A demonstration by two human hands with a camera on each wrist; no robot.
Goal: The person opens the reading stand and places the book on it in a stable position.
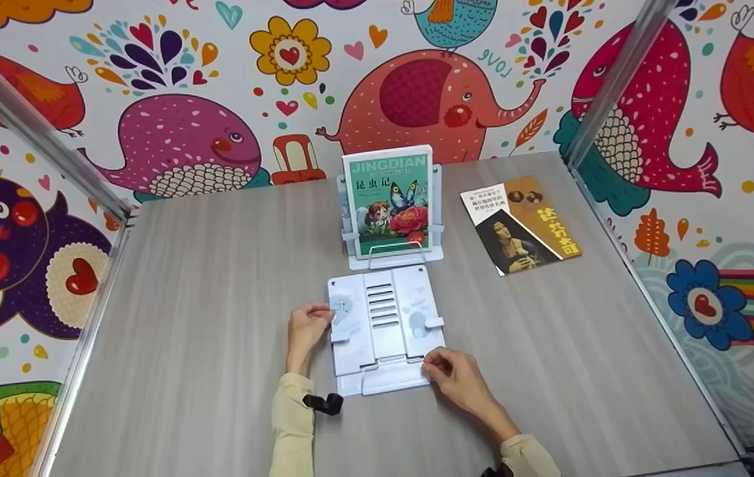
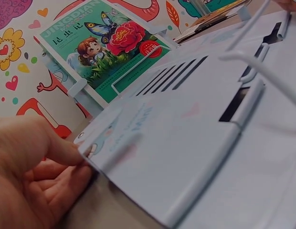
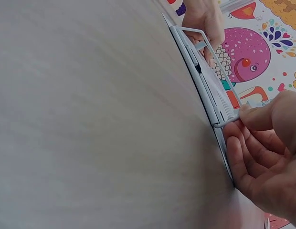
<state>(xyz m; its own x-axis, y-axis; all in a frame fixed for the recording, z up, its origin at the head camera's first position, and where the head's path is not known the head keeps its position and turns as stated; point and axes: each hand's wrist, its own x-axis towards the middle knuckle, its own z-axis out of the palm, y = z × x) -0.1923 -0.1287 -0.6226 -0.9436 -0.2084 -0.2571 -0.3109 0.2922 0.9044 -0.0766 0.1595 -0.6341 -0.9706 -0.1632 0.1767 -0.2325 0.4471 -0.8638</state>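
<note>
A white folding book stand (image 1: 387, 341) lies nearly flat on the table, with slots down its middle and small clips at its sides. At its left edge my left hand (image 1: 307, 331) pinches the panel; the left wrist view shows the thumb over the edge and the other fingers curled beneath. My right hand (image 1: 460, 384) is at the lower right corner. There, in the right wrist view, thumb and forefinger pinch the end of the white wire page holder (image 3: 223, 67), which stands raised off the panel.
Just behind, a second book stand (image 1: 436, 199) stands upright with a green children's book (image 1: 383, 192) on it. A brown and white book (image 1: 523, 225) lies flat at the right. Patterned walls (image 1: 297, 132) border the grey table (image 1: 218, 298) at the back and sides.
</note>
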